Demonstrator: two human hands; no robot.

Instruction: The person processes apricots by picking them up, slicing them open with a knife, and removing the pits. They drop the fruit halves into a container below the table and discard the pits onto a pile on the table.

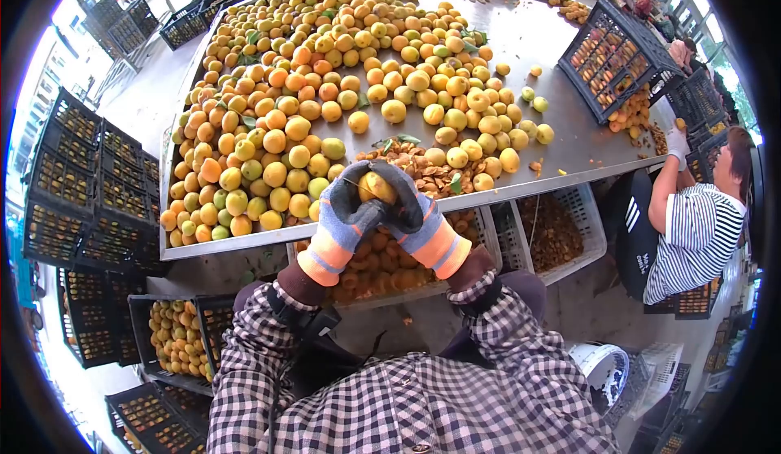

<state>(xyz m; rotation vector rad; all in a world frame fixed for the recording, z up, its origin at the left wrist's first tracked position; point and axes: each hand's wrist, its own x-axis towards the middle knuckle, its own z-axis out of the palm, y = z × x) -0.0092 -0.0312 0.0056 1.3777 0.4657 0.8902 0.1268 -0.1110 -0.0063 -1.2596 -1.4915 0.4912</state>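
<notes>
Both hands wear gloves with dark fingers and orange and grey-blue cuffs. My left hand (346, 214) and my right hand (415, 210) meet at the table's front edge, fingers curled around one yellow-orange apricot (377, 187) from both sides. A thin line crosses near the fruit, too fine to make out. Behind the hands lies a pile of split apricot pieces (415, 161), with whole apricots (272, 141) heaped to the left and beyond. Below the hands, a crate (488, 238) holds orange fruit pieces, partly hidden by my hands.
The metal table (569, 149) has a raised rim. A tilted dark crate (606, 59) stands on its right side, near a person in a striped shirt (704, 230). A light crate of brown scraps (598, 246) sits below. Dark crates (81, 177) are stacked at the left.
</notes>
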